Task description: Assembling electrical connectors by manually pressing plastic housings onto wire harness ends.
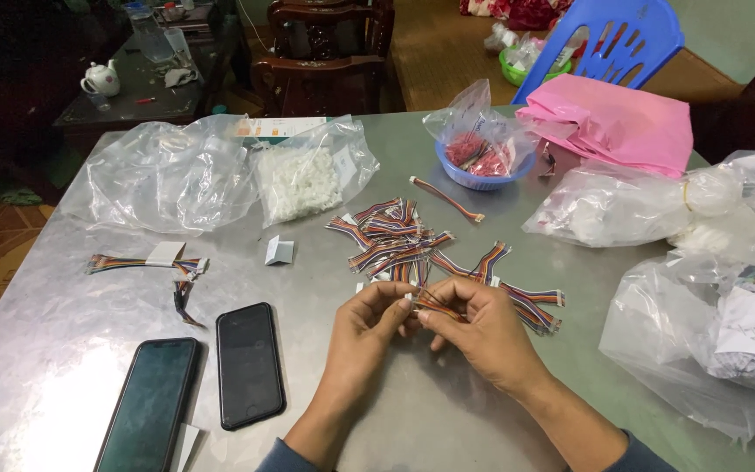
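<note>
Both of my hands meet over the metal table, just in front of me. My left hand pinches the small white end of a short multicoloured ribbon cable, while my right hand grips the cable's body. Just beyond my fingers lies a loose pile of similar ribbon cables, spreading right toward more cables.
Two dark phones lie at the near left. A few cables with a paper tag sit further left. Clear plastic bags ring the table, with a blue bowl of red parts and a pink bag behind.
</note>
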